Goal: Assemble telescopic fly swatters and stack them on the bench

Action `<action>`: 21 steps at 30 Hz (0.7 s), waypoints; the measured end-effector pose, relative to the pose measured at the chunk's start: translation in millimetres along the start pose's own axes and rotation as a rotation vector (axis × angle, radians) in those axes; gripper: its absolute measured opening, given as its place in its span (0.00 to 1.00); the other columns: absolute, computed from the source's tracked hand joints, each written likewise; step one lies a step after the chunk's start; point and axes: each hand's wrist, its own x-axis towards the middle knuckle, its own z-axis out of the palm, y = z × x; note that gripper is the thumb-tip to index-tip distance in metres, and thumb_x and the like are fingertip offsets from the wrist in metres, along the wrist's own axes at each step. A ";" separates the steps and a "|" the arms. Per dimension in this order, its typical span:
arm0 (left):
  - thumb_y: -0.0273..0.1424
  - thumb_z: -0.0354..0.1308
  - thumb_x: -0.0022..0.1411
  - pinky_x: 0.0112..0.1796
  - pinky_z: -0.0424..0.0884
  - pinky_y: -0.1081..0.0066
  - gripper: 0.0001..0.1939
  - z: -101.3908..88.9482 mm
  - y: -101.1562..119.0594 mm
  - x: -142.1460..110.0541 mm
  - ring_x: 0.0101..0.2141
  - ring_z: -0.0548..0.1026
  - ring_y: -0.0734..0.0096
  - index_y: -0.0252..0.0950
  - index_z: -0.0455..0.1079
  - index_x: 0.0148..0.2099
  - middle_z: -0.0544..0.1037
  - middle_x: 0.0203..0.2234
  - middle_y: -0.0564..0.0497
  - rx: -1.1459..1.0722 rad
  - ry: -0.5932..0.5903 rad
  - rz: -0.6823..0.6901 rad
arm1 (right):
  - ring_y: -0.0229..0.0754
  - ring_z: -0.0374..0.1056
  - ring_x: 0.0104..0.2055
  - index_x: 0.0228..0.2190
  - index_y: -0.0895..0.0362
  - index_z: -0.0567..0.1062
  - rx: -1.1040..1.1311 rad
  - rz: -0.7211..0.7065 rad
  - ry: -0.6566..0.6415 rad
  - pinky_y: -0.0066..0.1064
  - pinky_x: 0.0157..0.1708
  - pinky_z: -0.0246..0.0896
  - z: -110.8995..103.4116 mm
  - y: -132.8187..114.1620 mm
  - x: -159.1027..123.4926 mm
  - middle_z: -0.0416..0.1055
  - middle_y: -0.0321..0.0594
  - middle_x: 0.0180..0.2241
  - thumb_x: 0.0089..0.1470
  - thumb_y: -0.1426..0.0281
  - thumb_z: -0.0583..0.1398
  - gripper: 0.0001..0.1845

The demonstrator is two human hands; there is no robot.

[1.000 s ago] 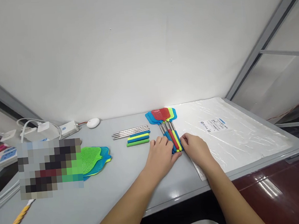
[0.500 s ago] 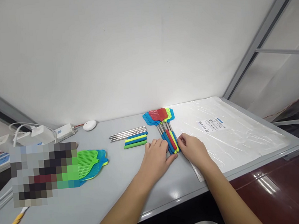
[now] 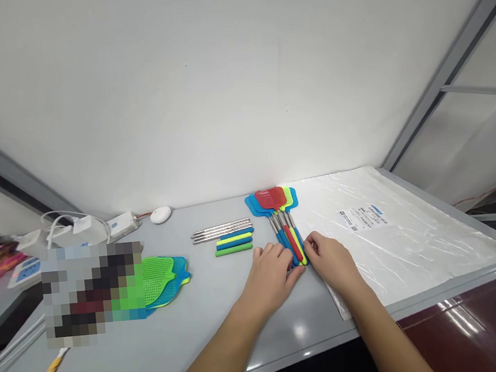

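Several fly swatters [image 3: 290,228] lie in a bundle on the table, their blue, red and yellow heads fanned against the wall and their handles gathered toward me. My left hand [image 3: 269,274] is closed along the left side of the handles, thumb at their lower ends. From the right, my right hand [image 3: 331,260] presses curled fingers against the same handles; its fingertips are partly hidden. Left of the bundle lie several silvery metal rods [image 3: 221,230] and several loose blue, yellow and green handle grips [image 3: 234,243].
Loose green and blue swatter heads [image 3: 158,279] lie at left, beside a blurred patch. A wrapped white sheet [image 3: 393,254] with a label covers the table's right side. Chargers [image 3: 89,230], cables, a power strip [image 3: 27,272] and a white oval device [image 3: 161,215] stand back left.
The whole view has shifted slightly, so things appear a little farther right and lower. Both hands stay at the swatter handles, with hardly any movement relative to them.
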 end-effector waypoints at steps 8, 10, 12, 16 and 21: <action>0.40 0.50 0.68 0.37 0.58 0.65 0.16 -13.4 -11.4 -0.7 0.34 0.65 0.68 0.37 0.60 0.30 0.70 0.29 0.53 -0.108 0.081 -0.085 | 0.41 0.63 0.24 0.30 0.52 0.67 0.140 -0.011 0.011 0.29 0.25 0.49 -4.7 -8.5 -1.8 0.67 0.33 0.21 0.62 0.61 0.49 0.13; 0.39 0.49 0.69 0.37 0.58 0.65 0.16 -17.4 -18.8 0.5 0.33 0.65 0.69 0.37 0.60 0.30 0.70 0.28 0.53 -0.121 0.116 -0.122 | 0.41 0.63 0.22 0.29 0.51 0.67 0.199 -0.024 0.002 0.30 0.24 0.49 -9.1 -16.2 -0.1 0.65 0.33 0.19 0.62 0.58 0.48 0.15; 0.38 0.48 0.70 0.36 0.59 0.65 0.16 -22.8 -28.3 1.4 0.33 0.65 0.69 0.37 0.60 0.30 0.70 0.28 0.53 -0.127 0.150 -0.168 | 0.41 0.62 0.22 0.30 0.51 0.68 0.226 -0.043 -0.022 0.30 0.23 0.50 -16.3 -27.4 4.2 0.65 0.33 0.18 0.62 0.57 0.49 0.16; 0.35 0.46 0.70 0.36 0.62 0.66 0.15 -38.2 -48.8 -1.7 0.33 0.65 0.68 0.37 0.61 0.30 0.68 0.28 0.52 -0.096 0.231 -0.284 | 0.40 0.64 0.24 0.30 0.50 0.68 0.054 -0.227 -0.187 0.30 0.24 0.49 -34.8 -58.8 23.1 0.70 0.34 0.22 0.61 0.59 0.51 0.12; 0.32 0.47 0.70 0.40 0.64 0.67 0.13 -52.3 -61.2 -16.8 0.37 0.66 0.67 0.37 0.67 0.33 0.68 0.32 0.50 -0.042 0.328 -0.392 | 0.40 0.66 0.26 0.32 0.52 0.70 -0.227 -0.585 -0.364 0.29 0.24 0.45 -35.8 -104.5 69.3 0.73 0.36 0.26 0.62 0.63 0.51 0.11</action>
